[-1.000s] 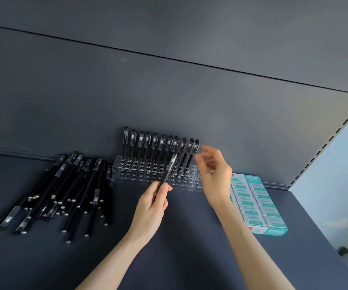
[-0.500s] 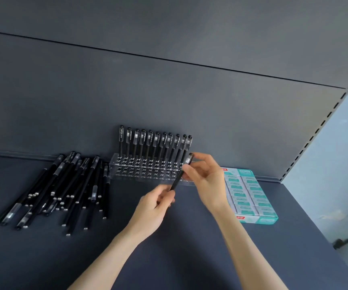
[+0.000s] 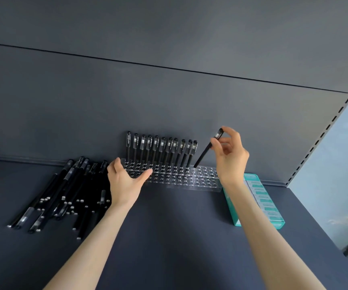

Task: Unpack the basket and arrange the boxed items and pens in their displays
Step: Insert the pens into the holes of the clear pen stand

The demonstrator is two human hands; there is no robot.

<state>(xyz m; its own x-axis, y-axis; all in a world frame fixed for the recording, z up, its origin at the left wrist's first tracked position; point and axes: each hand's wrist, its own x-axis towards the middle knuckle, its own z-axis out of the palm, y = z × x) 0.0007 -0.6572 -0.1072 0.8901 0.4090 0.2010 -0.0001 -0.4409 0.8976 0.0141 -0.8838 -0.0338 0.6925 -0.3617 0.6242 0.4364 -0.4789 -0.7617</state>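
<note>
Partway done. Clear acrylic perforated rack [image 3: 205, 181]: back row of black capped pens [image 3: 160, 149] nearly full. Right hand [image 3: 231, 158] pinches another black pen [image 3: 207, 148], tilted, tip at next hole. Left hand [image 3: 125, 181] spread, empty. Loose pen pile [image 3: 64, 195] left to do; teal boxes [image 3: 261, 197] lined up.

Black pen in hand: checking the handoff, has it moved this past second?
Yes. The black pen went rightward along the clear pen rack, from the left hand to the right hand, tip beside the last standing pen.
</note>
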